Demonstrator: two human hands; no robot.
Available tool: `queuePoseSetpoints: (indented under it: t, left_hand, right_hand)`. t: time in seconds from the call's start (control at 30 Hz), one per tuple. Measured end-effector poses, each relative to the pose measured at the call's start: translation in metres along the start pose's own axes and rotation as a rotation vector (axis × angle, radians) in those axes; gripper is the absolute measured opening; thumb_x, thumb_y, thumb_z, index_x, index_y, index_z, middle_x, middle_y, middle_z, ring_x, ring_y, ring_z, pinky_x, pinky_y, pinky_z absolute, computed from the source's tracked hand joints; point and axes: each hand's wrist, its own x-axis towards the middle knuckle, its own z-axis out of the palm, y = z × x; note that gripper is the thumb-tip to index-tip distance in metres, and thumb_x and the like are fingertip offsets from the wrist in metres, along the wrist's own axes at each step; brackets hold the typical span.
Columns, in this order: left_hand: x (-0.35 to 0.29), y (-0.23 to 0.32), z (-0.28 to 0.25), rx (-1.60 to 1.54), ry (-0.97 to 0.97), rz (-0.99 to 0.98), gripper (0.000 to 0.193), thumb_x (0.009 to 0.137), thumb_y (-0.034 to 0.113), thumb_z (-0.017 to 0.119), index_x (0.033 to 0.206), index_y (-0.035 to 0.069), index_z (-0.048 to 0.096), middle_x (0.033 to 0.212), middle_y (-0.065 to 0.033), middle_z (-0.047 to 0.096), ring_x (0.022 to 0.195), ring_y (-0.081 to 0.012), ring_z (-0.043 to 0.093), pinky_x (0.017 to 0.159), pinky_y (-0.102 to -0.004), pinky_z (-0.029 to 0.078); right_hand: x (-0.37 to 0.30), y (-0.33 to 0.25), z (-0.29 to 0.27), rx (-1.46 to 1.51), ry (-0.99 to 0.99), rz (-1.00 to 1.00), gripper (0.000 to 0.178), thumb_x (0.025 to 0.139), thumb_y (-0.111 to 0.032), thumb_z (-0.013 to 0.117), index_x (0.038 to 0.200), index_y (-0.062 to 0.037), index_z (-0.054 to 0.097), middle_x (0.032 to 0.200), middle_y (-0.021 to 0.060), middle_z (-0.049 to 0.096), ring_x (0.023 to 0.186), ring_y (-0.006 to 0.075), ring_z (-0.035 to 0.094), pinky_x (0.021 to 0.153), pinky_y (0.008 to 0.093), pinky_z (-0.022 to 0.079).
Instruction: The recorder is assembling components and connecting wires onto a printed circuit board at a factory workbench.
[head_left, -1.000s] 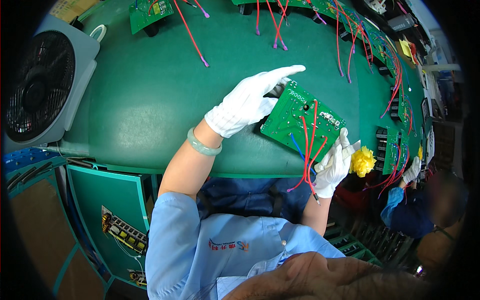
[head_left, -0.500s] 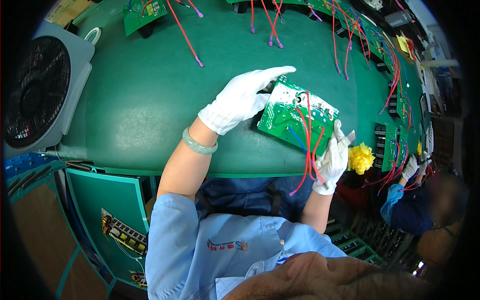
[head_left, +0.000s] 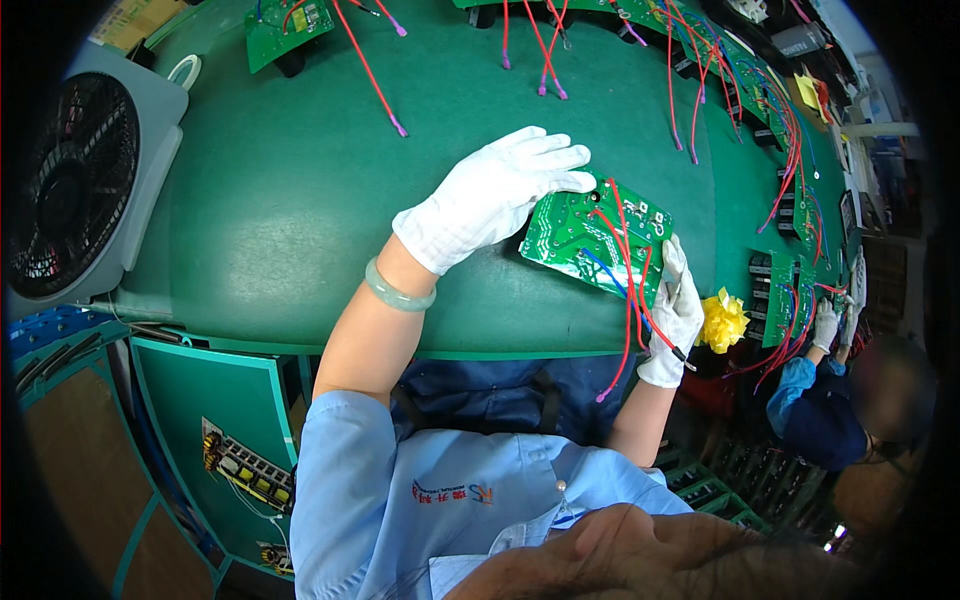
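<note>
A green circuit board is held at a tilt above the green work table, its soldered side toward me. Red wires and a blue one hang from it past its near edge. My right hand, in a white glove, is closed on the board's right edge, with wires lying over its fingers. My left hand, also in a white glove, lies along the far left corner. Its fingers are stretched out, with the tips against or just over the board. What lies under the board is hidden.
A large fan stands at the left. More wired boards line the far and right edges, one at the far left. A crumpled yellow bundle is beside my right hand. A co-worker's gloved hand works at the right.
My left hand's fingers have come over the board's far corner. The board has tilted, its bright glare has shrunk, and its hanging wires have swung right. The co-worker's hands have shifted slightly.
</note>
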Motion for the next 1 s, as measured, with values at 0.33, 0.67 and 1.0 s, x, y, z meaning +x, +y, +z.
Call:
queuePoseSetpoints:
  t: [0.33, 0.67, 1.0]
  left_hand:
    - [0.001, 0.004, 0.003, 0.531, 0.062, 0.183, 0.038, 0.075, -0.003, 0.057, 0.111, 0.010, 0.064, 0.114, -0.0078, 0.064, 0.111, -0.0259, 0.058, 0.105, -0.0399, 0.038]
    - [-0.009, 0.017, 0.032, 0.365, 0.021, -0.114, 0.015, 0.085, 0.011, 0.063, 0.081, 0.003, 0.050, 0.064, -0.0146, 0.050, 0.056, -0.0330, 0.053, 0.051, -0.0390, 0.043]
    - [-0.006, 0.022, 0.036, 0.065, -0.110, -0.404, 0.023, 0.092, 0.018, 0.055, 0.080, 0.000, 0.046, 0.066, -0.0171, 0.046, 0.053, -0.0297, 0.046, 0.051, -0.0385, 0.039]
  right_hand:
    - [0.020, 0.003, 0.003, 0.468, 0.123, 0.303, 0.023, 0.090, -0.001, 0.054, 0.113, 0.0007, 0.059, 0.132, 0.0181, 0.051, 0.117, 0.0227, 0.052, 0.096, 0.0312, 0.044]
    - [0.011, 0.028, -0.008, 0.802, 0.210, 0.240, 0.027, 0.093, -0.007, 0.051, 0.119, 0.0021, 0.053, 0.105, 0.0096, 0.062, 0.089, 0.0161, 0.063, 0.076, 0.0273, 0.052]
    - [0.012, 0.035, -0.010, 0.757, 0.286, 0.293, 0.024, 0.092, -0.003, 0.050, 0.115, 0.0025, 0.055, 0.104, 0.0105, 0.062, 0.088, 0.0185, 0.064, 0.077, 0.0288, 0.053]
